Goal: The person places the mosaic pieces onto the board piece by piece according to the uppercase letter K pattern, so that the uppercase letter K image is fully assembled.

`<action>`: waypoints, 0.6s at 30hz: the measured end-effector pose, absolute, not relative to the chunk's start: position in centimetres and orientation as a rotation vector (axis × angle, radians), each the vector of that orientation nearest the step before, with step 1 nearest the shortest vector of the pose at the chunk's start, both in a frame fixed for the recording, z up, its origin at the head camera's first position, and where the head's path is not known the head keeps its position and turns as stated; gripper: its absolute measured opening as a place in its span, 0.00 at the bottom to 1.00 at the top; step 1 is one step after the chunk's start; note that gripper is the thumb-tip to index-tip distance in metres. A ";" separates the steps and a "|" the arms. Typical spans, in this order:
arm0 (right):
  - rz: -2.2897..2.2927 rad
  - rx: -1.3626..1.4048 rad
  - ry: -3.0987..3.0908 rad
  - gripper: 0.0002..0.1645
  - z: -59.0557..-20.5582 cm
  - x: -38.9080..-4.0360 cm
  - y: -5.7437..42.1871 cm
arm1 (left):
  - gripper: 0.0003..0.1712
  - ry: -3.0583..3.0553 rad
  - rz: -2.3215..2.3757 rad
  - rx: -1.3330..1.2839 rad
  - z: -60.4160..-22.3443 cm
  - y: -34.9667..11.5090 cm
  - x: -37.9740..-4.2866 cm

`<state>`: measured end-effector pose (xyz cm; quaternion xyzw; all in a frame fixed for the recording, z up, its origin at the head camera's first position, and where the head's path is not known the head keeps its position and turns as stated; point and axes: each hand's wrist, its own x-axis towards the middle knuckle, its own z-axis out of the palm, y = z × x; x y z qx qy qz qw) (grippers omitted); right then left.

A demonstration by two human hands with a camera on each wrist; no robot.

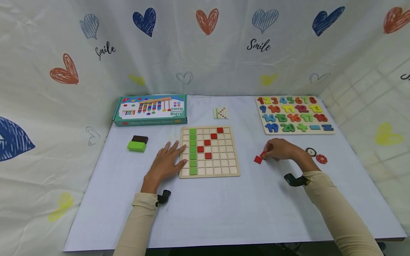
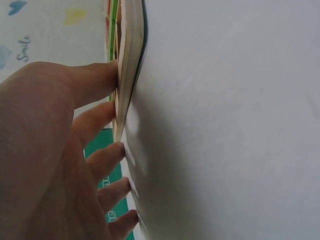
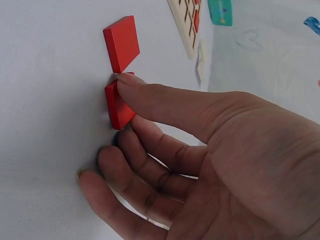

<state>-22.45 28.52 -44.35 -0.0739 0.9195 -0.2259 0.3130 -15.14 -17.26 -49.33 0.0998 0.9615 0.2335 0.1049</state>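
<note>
A wooden grid board [image 1: 219, 170] lies mid-table with a column of green tiles [image 1: 193, 149] and several red tiles [image 1: 208, 155] in its squares. At its left edge rests my left hand [image 1: 164, 163], fingers spread, thumb and a fingertip touching the rim, as the left wrist view also shows. To the right of the board, my right hand [image 1: 279, 149] pinches a red square tile [image 3: 119, 107] between thumb and fingers, close to the tabletop. Just beside it, a second red tile [image 3: 122, 44] lies loose on the white cloth.
Behind the board sits a small pattern card [image 1: 221, 113]. A green game box [image 1: 150, 122] stands back left, a number puzzle [image 1: 294, 115] back right. Green [image 1: 136, 146] and black blocks [image 1: 140, 139] lie left. White-and-black [image 1: 310, 152] and red round chips [image 1: 321, 159] lie by my right wrist.
</note>
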 end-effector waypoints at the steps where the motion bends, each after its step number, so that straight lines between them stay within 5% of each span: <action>1: -0.592 -0.198 2.426 0.19 -44.3 -22.4 28.5 | 0.39 2.835 0.689 0.295 -49.3 -17.3 -15.1; 18: -0.739 -0.374 2.504 0.12 -42.8 -22.7 25.9 | 0.38 2.840 0.688 0.309 -49.4 -17.5 -15.2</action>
